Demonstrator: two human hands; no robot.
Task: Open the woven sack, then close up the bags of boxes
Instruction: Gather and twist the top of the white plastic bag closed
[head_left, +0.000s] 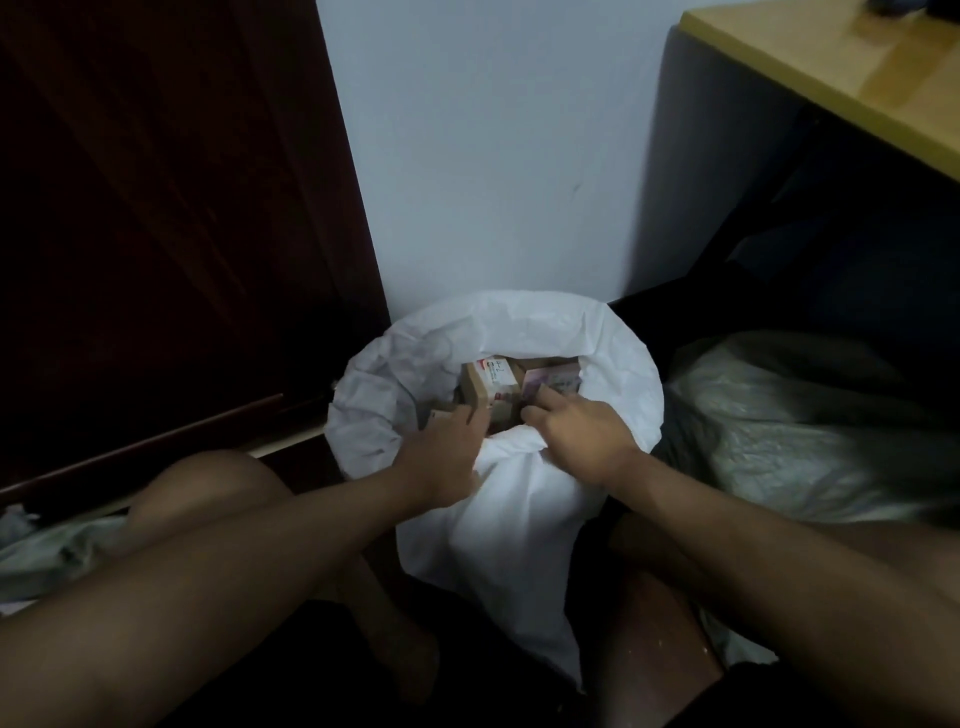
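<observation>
the left hand (441, 457) is reaching into the white sack (498, 519) at 6 o'clock, fingers curling round the near rim. the boxes (493, 389) are sitting inside; the right hand (582, 436) is pinching the rim. best gathering the slack evenly, i judge.

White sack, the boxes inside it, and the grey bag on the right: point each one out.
white sack (519, 519), head view, on its front wall below the mouth.
boxes (480, 387), head view, on the brown box's side.
grey bag (789, 431), head view, on its crinkled top.
</observation>
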